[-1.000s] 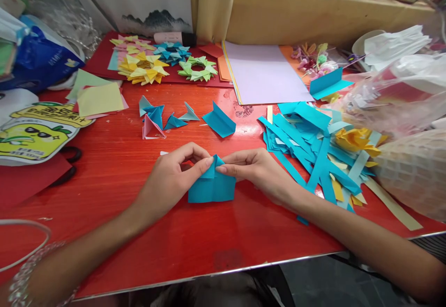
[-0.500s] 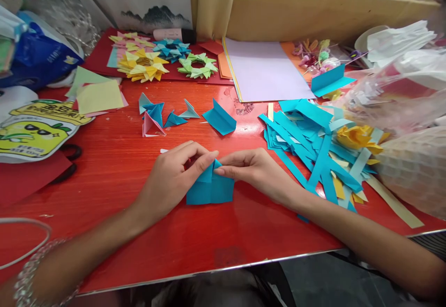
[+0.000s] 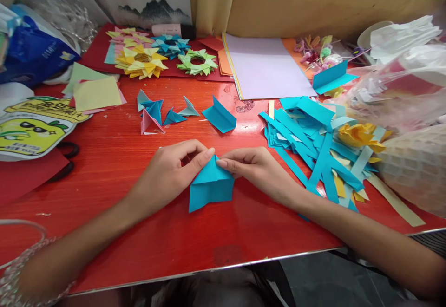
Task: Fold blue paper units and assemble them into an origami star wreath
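Note:
A blue sheet of origami paper [image 3: 211, 191] is pinched between my two hands above the red table, its upper corners folded down to a point at the top. My left hand [image 3: 181, 163] grips the left slanted edge, thumb on the front near the tip. On the other side, my right hand [image 3: 249, 164] pinches the right slanted edge close to the tip; its curled fingers are partly hidden behind the paper. Beyond my hands lies a creased blue paper piece [image 3: 219, 115], with several small folded triangles [image 3: 153, 110] to its left.
A heap of blue paper strips [image 3: 306, 144] spreads at the right beside a netted bag [image 3: 414, 167]. Folded paper rings [image 3: 141, 61] and a lilac paper stack [image 3: 268, 68] lie at the back. Loose square sheets [image 3: 97, 94] and a lemon-printed pouch [image 3: 35, 130] sit at the left.
Both upper corners of the blue paper now slope down from a point, where before mainly the left was folded. The sheet has tilted slightly, and my hands have shifted only a little.

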A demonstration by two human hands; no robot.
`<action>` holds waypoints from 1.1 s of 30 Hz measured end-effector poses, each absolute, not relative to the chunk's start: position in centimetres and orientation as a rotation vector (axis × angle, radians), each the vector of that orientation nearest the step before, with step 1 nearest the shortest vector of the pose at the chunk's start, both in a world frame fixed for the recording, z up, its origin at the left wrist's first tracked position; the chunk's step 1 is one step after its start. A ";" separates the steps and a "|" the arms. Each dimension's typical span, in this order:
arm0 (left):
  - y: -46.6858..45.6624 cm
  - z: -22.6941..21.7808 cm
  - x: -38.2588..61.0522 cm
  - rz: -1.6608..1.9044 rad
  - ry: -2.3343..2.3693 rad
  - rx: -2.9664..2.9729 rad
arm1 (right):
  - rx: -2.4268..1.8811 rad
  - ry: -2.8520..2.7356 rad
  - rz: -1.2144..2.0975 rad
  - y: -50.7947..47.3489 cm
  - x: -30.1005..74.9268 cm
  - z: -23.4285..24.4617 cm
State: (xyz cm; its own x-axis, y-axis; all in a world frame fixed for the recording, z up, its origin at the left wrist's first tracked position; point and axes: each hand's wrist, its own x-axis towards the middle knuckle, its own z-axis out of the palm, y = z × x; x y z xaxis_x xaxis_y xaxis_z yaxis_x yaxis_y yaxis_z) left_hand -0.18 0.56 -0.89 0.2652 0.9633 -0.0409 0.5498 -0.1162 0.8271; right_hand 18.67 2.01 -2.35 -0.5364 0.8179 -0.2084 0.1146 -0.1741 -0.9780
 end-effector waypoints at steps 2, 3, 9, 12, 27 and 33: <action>0.7 -0.7 -0.4 0.643 1.354 1.720 | -1.113 -1.565 1.732 2.1 18.7 -2.2; 0.7 -0.7 -0.5 0.630 1.349 1.707 | -1.126 -1.566 1.721 2.1 18.7 -2.2; 0.7 -1.1 -0.4 0.640 1.376 1.745 | -1.125 -1.557 1.740 2.2 18.9 -2.1; 0.7 -1.1 -0.4 0.621 1.369 1.770 | -1.128 -1.590 1.700 2.2 19.0 -2.1; 0.3 -0.9 -0.3 0.875 1.440 1.725 | -1.112 -1.742 1.588 1.9 18.9 -2.1; 0.4 -1.1 -0.4 1.075 1.472 1.514 | -1.148 -1.661 1.493 2.4 19.1 -1.6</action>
